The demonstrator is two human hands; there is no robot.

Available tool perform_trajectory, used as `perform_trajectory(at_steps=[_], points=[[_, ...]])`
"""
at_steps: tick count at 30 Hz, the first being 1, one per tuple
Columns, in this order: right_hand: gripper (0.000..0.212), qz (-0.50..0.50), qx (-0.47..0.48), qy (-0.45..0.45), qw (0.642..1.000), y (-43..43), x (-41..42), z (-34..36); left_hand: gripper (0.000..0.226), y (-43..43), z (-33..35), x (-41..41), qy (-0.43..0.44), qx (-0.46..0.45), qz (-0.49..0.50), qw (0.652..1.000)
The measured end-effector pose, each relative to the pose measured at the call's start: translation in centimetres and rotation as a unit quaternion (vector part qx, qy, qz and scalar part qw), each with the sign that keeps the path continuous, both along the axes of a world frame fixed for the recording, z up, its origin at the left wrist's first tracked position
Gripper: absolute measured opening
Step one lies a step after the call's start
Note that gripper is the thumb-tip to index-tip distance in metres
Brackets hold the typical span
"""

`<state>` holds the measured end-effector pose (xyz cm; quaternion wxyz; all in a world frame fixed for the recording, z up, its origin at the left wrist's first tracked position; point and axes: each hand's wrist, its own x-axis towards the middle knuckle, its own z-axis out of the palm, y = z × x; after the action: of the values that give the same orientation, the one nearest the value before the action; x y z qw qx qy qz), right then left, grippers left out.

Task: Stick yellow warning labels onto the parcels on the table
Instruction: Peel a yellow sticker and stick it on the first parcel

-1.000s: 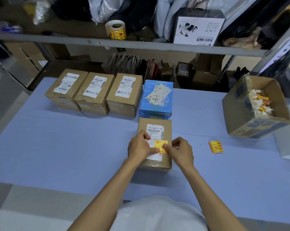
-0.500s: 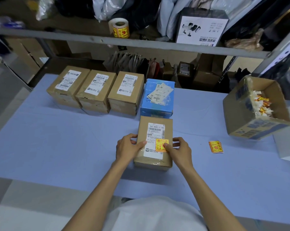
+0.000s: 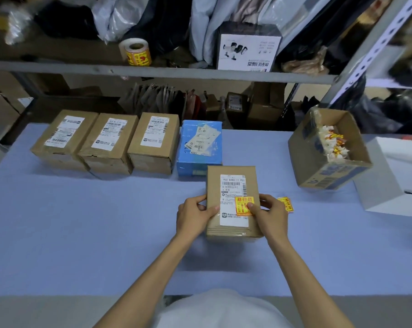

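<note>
Nearest us, our left hand (image 3: 195, 216) curls its grip on the brown parcel (image 3: 231, 183) while our right hand (image 3: 270, 215) clasps the opposite edge (thumb pressing the yellow label (image 3: 243, 203)), mid-tabletop (image 3: 82, 221), four parcels (image 3: 153, 138) lined up behind.

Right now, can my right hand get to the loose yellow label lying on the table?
Probably yes. The loose yellow label lies flat on the blue table just beyond the right hand, nothing between them. That hand holds the brown parcel, so it must let go first.
</note>
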<state>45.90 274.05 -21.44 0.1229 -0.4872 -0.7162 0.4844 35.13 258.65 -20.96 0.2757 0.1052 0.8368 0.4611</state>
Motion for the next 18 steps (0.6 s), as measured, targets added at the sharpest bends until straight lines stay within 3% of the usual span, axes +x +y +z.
perform_trajectory(at_steps=[8, 15, 18], points=[[0.027, -0.033, 0.019, -0.005, 0.999, 6.1, 0.4, 0.9, 0.042, 7.9, 0.4, -1.2, 0.001, -0.021, -0.055, 0.998], [0.035, 0.021, -0.026, 0.049, 0.998, 11.7, -4.1, 0.9, 0.037, 14.2, 0.7, -5.7, -0.004, -0.055, -0.021, 0.998], [0.05, 0.033, -0.043, 0.044, 0.998, 14.0, -6.2, 0.2, 0.034, 16.5, 0.5, -7.8, -0.02, -0.075, 0.002, 0.997]])
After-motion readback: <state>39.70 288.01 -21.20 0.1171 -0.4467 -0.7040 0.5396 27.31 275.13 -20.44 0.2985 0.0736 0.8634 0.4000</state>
